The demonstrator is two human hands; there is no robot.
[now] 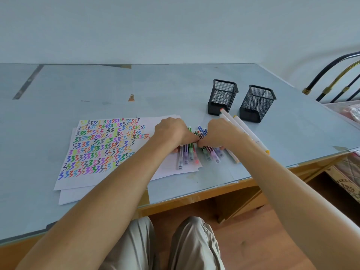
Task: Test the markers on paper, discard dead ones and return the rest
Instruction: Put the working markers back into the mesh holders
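Observation:
A white paper sheet (101, 145) covered in coloured squiggles lies on the table, with more sheets under it. Several striped markers with clear caps (186, 156) lie on the paper's right edge, and a second bunch of markers (213, 154) lies just right of them. My left hand (173, 131) rests curled over the left bunch. My right hand (222, 134) lies over the right bunch, fingers closed around markers. The fingertips of both hands meet in the middle. Three long white markers (245, 131) lie beside my right hand. Two black mesh pen holders (222, 97) (257, 103) stand empty behind.
The grey-blue table (136, 90) ends at a wooden front edge (194, 203) close to my knees. At the far right stand a metal bed frame (335, 75) and bedding. A wall runs behind the table.

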